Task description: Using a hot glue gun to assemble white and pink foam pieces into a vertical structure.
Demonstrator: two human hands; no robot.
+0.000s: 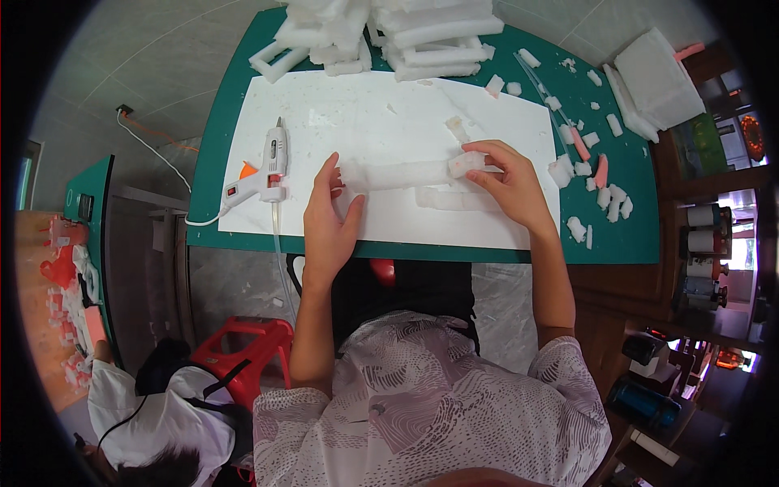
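- Fingers of the left hand (329,223) are curled around the left end of a long white foam bar (398,174); thumb and fingers grip it from both sides.
- Right hand (510,185) is closed on a small white foam block (466,164), pinched between thumb and fingertips, and this block touches the right end of the foam bar.
- Foam bar lies nearly level between both hands, just above a large white foam sheet (381,122) that covers the middle of the desk (625,235).
- A second foam strip (454,200) rests flat on the sheet, just below the bar and beside the right hand.
- A white hot glue gun (272,166) with an orange trigger lies on the left edge of the sheet, near the left hand but apart from it; its cable (146,150) runs off the desk to the floor.
- Small foam scraps (604,199) and a few pink pieces (600,170) are spread on the green desk surface to the right of the right hand.
- A pile of white foam frames (389,36) stands at the far edge of the desk, well apart from the hands.
- A thick foam slab (659,81) sits at the far right corner.
- A red plastic stool (243,349) stands on the floor at the lower left, and another person (162,414) in a white top sits near it.
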